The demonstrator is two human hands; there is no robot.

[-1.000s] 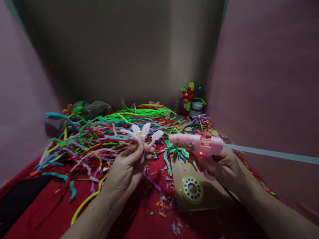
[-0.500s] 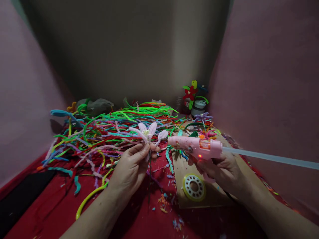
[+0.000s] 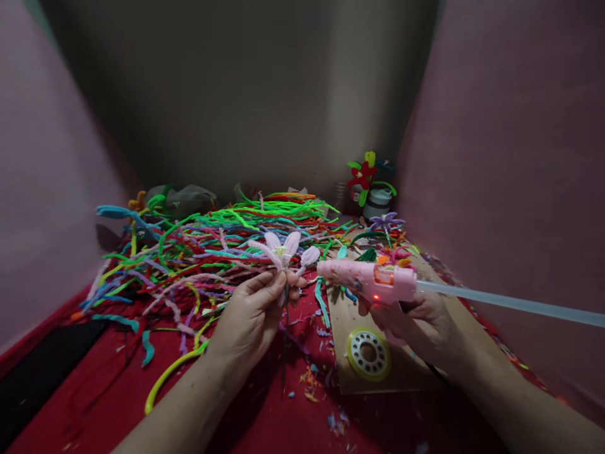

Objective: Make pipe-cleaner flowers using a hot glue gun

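Observation:
Between the thumb and fingers of my left hand [image 3: 258, 309] is a pale pink pipe-cleaner flower [image 3: 280, 251], held upright at its base, its thin stem hanging below. One petal [image 3: 309, 255] juts out to the right. My right hand [image 3: 420, 321] is wrapped round the handle of a pink hot glue gun [image 3: 366, 280] whose red light glows. A long clear glue stick [image 3: 510, 301] sticks out of its back. The gun's nozzle points left, close to the right petal; whether they touch I cannot tell.
A heap of coloured pipe cleaners [image 3: 227, 246] covers the back of the red cloth [image 3: 179, 410]. At right lie a wooden board [image 3: 401, 378], a yellow-rimmed tape roll [image 3: 368, 355] and a purple flower [image 3: 386, 222]. A red flower [image 3: 362, 174] stands behind, by the wall.
The glue gun has shifted slightly left and tilted a little, with its nozzle nearer the flower. The flower in my left hand has turned or moved slightly right.

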